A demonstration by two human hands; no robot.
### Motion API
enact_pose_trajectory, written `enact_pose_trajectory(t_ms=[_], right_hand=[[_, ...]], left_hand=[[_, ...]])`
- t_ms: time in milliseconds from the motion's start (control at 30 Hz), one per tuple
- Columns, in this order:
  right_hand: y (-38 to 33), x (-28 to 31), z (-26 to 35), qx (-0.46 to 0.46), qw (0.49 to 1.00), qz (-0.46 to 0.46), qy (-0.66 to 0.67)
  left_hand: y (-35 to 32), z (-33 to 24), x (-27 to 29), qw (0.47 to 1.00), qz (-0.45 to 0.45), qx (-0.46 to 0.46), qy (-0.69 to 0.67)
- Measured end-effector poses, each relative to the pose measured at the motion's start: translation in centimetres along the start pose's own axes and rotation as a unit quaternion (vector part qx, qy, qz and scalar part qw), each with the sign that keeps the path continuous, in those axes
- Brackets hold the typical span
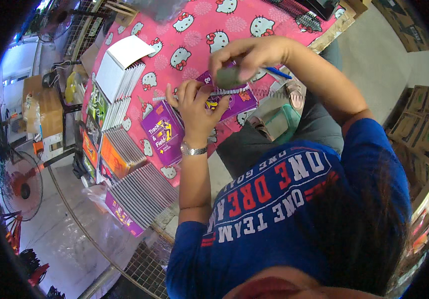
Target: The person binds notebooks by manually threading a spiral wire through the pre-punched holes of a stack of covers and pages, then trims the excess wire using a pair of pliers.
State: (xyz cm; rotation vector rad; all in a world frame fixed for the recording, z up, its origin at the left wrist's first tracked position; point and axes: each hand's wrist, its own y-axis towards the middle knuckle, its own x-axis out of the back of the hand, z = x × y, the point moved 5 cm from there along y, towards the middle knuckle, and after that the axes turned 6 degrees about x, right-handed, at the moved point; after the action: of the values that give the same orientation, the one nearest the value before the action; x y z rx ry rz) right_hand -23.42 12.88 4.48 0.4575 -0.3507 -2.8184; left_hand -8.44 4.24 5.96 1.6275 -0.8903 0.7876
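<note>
A purple booklet (241,101) with a wire spiral along its edge lies under my hands on a pink patterned tablecloth (192,39). My left hand (194,107), with a metal watch on its wrist, rests on the booklet with its fingers apart. Above the spiral, my right hand (257,56) is closed round a small dark green object (228,77) whose kind I cannot make out. A loose coil of wire (271,93) runs out from the booklet's right end. Beside my right wrist lies a blue pen-like stick (278,73). More purple booklets (162,132) sit just left of my left hand.
Stacks of spiral-bound booklets (142,192) and white-paged books (119,74) line the table's left side. Black coils (294,15) lie at the far edge. A fan (24,189) stands at left; cardboard boxes (424,117) are piled at right. A green stool (286,122) shows below the table.
</note>
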Motion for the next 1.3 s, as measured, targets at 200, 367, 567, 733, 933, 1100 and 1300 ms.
enact_pose_trajectory(t_ms=[200, 367, 567, 733, 933, 1100, 1300], right_hand=[[1.1, 1.0, 0.0, -0.031, 0.972, -0.047, -0.227], [2.8, 1.5, -1.2, -0.111, 0.97, -0.039, -0.214], [-1.1, 1.4, -0.1, -0.091, 0.99, -0.111, -0.009], [-2.1, 2.8, -3.5, -0.13, 0.983, -0.102, -0.086], [0.8, 1.0, -2.3, -0.041, 0.994, -0.078, -0.065], [0.6, -1.2, -1.7, -0.024, 0.994, -0.022, -0.106], [1.2, -1.2, -2.2, -0.147, 0.939, 0.001, -0.31]], left_hand=[[-1.2, 3.0, 1.0, 0.993, -0.037, 0.114, 0.008], [-2.6, 3.7, 0.0, 0.982, -0.086, 0.085, 0.143], [0.5, 3.2, 0.2, 0.996, -0.088, 0.007, 0.034], [-0.2, 2.5, 0.2, 0.989, -0.096, 0.08, 0.081], [-1.6, 3.1, 1.6, 0.993, -0.093, 0.074, 0.026], [-4.1, 2.2, 1.7, 0.986, -0.106, 0.127, 0.027], [-4.9, 2.4, 1.8, 0.986, -0.075, 0.15, 0.005]])
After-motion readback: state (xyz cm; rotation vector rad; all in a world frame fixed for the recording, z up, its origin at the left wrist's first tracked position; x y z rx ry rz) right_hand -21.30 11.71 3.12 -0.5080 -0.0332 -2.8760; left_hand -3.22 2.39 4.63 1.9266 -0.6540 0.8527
